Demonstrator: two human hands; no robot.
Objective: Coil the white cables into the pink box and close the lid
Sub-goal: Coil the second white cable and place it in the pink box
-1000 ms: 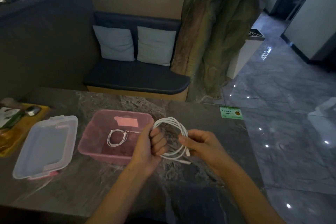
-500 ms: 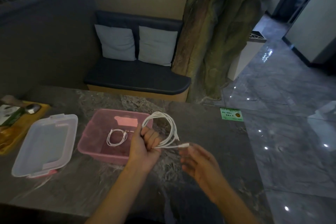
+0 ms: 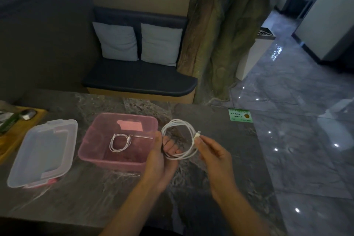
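A pink box (image 3: 92, 151) stands open on the dark marble table, with a small coiled white cable (image 3: 119, 142) lying inside it. Its clear lid (image 3: 44, 151) lies upside down to the left. Just right of the box, my left hand (image 3: 161, 157) holds a larger white cable coil (image 3: 178, 126) with fingers curled through the loop. My right hand (image 3: 212, 153) pinches the plug end of that coil at the loop's right side.
A yellow tray (image 3: 23, 128) with small items sits at the table's left edge. A green sticker (image 3: 240, 115) marks the far right of the table (image 3: 210, 178). Beyond stand a cushioned bench (image 3: 138, 80) and a tree-like pillar (image 3: 216, 34).
My right hand let go of the coil, then came back and now pinches the cable's plug end. The coil has opened into a rounder loop in my left hand.
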